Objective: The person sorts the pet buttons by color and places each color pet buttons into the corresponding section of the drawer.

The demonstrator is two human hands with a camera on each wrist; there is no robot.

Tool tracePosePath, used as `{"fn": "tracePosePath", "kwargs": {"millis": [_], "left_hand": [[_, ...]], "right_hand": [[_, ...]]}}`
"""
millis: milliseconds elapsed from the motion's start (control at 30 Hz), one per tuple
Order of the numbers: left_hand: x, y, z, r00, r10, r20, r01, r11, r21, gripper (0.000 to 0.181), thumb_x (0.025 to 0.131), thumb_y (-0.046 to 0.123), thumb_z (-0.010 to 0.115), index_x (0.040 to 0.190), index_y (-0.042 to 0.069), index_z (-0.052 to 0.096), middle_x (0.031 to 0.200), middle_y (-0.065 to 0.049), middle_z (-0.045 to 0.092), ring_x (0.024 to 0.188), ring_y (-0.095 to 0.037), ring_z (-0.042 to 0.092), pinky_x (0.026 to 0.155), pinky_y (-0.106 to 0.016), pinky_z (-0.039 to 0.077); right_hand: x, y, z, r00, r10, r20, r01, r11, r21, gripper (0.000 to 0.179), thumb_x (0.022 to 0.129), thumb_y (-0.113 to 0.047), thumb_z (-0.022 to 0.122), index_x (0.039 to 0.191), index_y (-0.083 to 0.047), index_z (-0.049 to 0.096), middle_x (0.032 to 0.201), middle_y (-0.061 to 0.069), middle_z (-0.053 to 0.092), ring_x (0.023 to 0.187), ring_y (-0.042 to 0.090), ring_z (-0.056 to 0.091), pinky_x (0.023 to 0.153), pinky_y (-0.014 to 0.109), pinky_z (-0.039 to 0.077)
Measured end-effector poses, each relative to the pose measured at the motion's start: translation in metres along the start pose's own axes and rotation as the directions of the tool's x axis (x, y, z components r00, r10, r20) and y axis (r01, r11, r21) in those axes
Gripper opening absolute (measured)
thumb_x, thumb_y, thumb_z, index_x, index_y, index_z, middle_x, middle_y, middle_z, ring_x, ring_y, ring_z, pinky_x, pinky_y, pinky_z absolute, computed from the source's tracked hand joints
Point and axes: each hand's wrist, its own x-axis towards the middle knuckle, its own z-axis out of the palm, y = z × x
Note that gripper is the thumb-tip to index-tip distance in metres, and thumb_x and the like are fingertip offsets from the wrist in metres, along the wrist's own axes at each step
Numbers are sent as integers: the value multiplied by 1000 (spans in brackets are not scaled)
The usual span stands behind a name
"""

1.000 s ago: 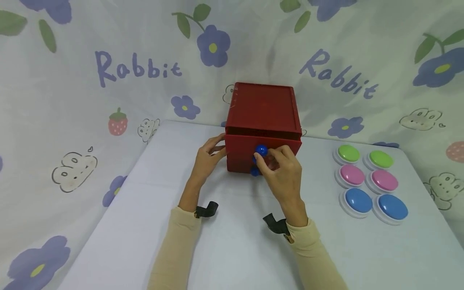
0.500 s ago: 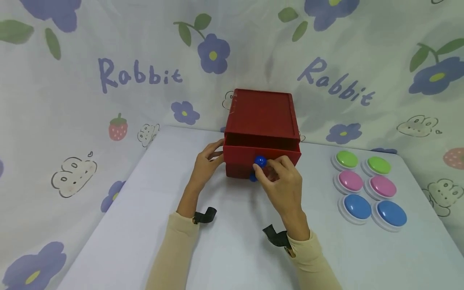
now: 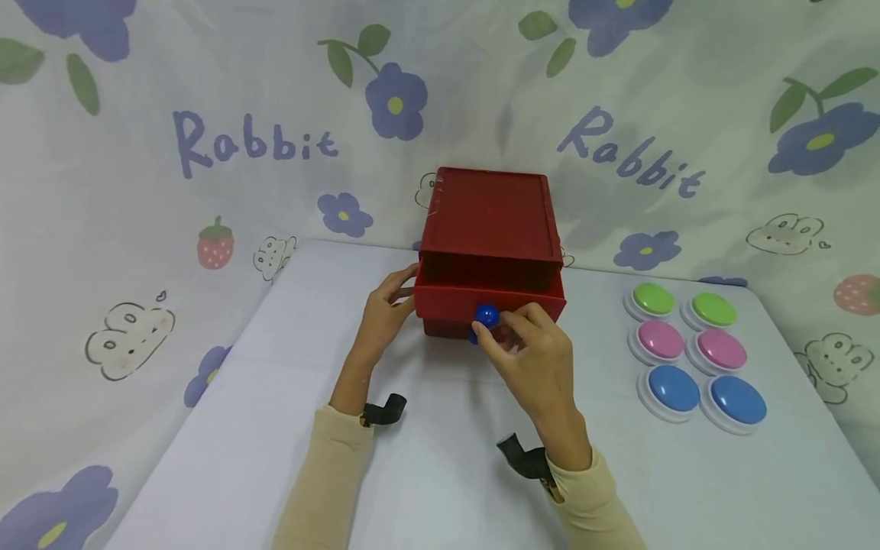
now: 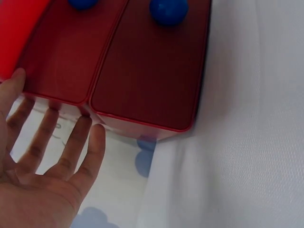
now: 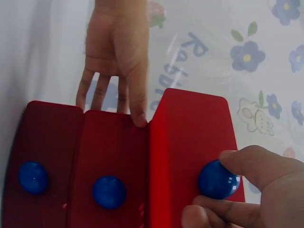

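A red drawer cabinet [image 3: 490, 214] stands at the back of the white table, its top drawer [image 3: 447, 302] pulled partway out. My right hand [image 3: 539, 359] pinches the round blue knob [image 5: 217, 180] of that drawer between thumb and fingers. Two lower drawers look closed in the right wrist view, with a middle knob [image 5: 109, 191] and a bottom knob [image 5: 33, 177]. Against the cabinet's left side rests my left hand [image 3: 385, 321]; in the left wrist view its fingers are spread and nearly straight, the thumb by the front edge. Only a dark strip of the drawer's inside shows.
To the right on the table [image 3: 440, 473] sit several round push buttons in pairs: green [image 3: 653, 299], pink [image 3: 661, 339] and blue [image 3: 674, 388], on white bases. A printed cloth [image 3: 275, 69] with flowers and rabbits hangs behind the cabinet.
The top drawer has slid out toward me, from a narrow gap to a wider one, with my right hand on its knob. My left hand stays at the cabinet's side.
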Motion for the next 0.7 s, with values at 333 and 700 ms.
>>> {"fn": "tracePosePath", "kwargs": {"millis": [333,700], "left_hand": [[0,0,-1,1000,-7,-5,7,1000,1,52,99,16,65,148,11,50,145,-9,51,121,-33,58,100,-37,50],[-1,3,2,999,-35,-7,35,999,7,51,99,15,63,149,12,49,146,-8,50,121,-26,59,102,-39,49]], "right_hand": [[0,-8,-7,998,19,55,-17,999,-43,27,76,-23,90,83,0,77,77,5,59,61,14,57,51,24,48],[-4,-11,-11,997,32,68,-27,997,-75,27,75,-23,90,83,-1,78,74,4,57,60,16,57,49,23,44]]}}
